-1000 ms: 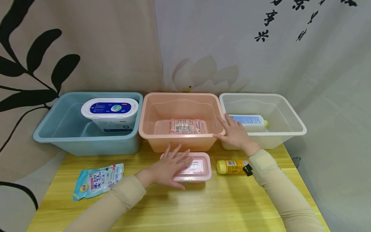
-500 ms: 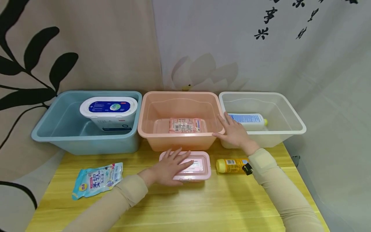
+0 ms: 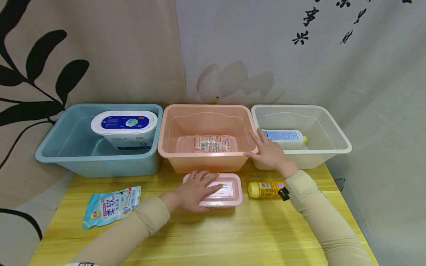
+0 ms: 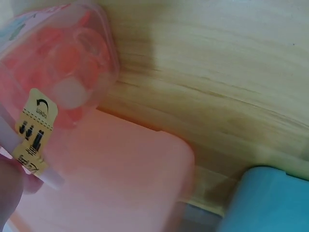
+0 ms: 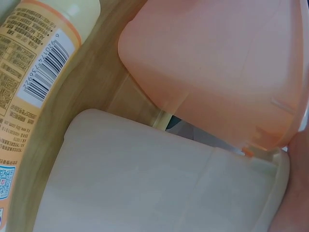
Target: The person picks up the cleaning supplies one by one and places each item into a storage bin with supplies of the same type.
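Observation:
My left hand [image 3: 196,192] lies over the left part of a pink lidded plastic box [image 3: 229,199], fingers spread across the lid. In the left wrist view the box [image 4: 72,72] has see-through sides with reddish pieces inside and a paper seal [image 4: 36,133] over the lid edge. My right hand [image 3: 269,152] rests, fingers spread, where the rims of the orange bin [image 3: 206,162] and the white bin [image 3: 326,152] meet. A yellow bottle [image 3: 264,190] lies below the right wrist. A blue pouch [image 3: 111,207] lies left of the left forearm.
A blue bin [image 3: 100,166] stands at the left, holding a white tub [image 3: 128,135] with a blue label. Inside the orange bin is a pink packet [image 3: 213,144]. The white bin holds a white bottle [image 3: 286,138]. A printed curtain [image 3: 226,44] hangs behind the wooden table [image 3: 233,240].
My left fingers have drawn in slightly on the box lid, and the thumb has moved up toward it. The right hand stays in place; the head view has shifted slightly.

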A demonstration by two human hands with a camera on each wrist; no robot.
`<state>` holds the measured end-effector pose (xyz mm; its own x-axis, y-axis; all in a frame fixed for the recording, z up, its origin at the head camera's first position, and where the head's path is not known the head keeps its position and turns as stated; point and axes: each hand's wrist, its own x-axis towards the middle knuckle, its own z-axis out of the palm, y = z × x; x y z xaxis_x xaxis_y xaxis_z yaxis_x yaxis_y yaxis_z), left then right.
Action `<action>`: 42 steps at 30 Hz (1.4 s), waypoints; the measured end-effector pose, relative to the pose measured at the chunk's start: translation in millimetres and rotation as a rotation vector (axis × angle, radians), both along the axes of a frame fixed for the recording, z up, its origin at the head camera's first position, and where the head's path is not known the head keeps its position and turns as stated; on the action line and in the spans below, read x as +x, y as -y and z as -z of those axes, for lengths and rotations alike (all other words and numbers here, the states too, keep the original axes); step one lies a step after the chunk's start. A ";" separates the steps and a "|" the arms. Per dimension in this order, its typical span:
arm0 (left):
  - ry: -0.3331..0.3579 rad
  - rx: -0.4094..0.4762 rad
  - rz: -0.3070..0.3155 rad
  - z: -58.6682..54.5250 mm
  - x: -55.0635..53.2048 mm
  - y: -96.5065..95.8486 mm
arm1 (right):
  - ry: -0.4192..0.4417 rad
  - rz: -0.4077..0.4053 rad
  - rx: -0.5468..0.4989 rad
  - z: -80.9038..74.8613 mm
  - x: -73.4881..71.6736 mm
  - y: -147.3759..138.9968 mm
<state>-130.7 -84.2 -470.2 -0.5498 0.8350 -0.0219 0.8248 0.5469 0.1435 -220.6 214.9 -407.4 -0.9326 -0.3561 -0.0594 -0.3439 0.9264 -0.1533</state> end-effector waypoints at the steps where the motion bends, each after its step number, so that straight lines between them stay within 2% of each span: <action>1: -0.001 0.005 0.002 0.0 -1.1 -0.3 | -0.002 0.000 0.000 0.0 0.0 -0.3; 13: -0.030 0.064 0.049 3.2 -6.2 2.0 | -0.012 0.000 0.005 3.7 -0.9 -1.2; 19: -0.039 0.069 0.074 -2.0 -5.1 7.1 | -0.015 0.000 -0.001 2.4 -1.3 -0.6; 28: -0.038 0.059 0.097 -22.1 -6.4 15.5 | -0.014 0.001 -0.003 0.5 0.1 -1.6; 38: -0.001 0.031 0.121 -48.1 -3.4 27.0 | 0.001 0.001 0.003 1.5 -1.0 -0.4; 42: 0.018 0.032 0.111 -56.2 -2.3 33.0 | 0.012 0.006 0.005 2.1 -1.1 -0.7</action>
